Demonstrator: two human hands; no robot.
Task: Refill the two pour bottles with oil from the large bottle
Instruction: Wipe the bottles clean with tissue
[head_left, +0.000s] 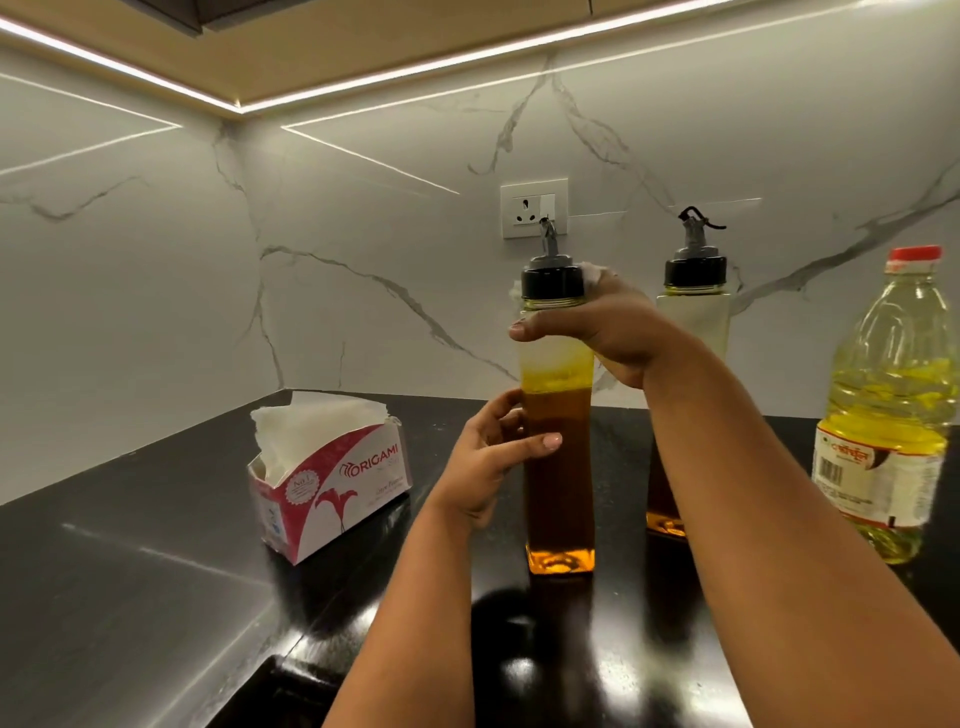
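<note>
A tall square pour bottle (558, 499) with a black cap and spout stands on the black counter, mostly full of oil. My left hand (488, 467) grips its middle. My right hand (608, 332) is wrapped around its shoulder just under the cap, with a white tissue (592, 271) showing between hand and bottle. The second pour bottle (693, 317), also capped with a spout, stands behind my right forearm, partly hidden. The large oil bottle (883, 410) with a red cap stands upright at the far right, holding pale yellow oil.
An open box of white tissues (332, 488) sits on the counter to the left. The marble wall with a socket (533, 208) runs close behind the bottles. A dark sink edge (291, 691) shows at the bottom.
</note>
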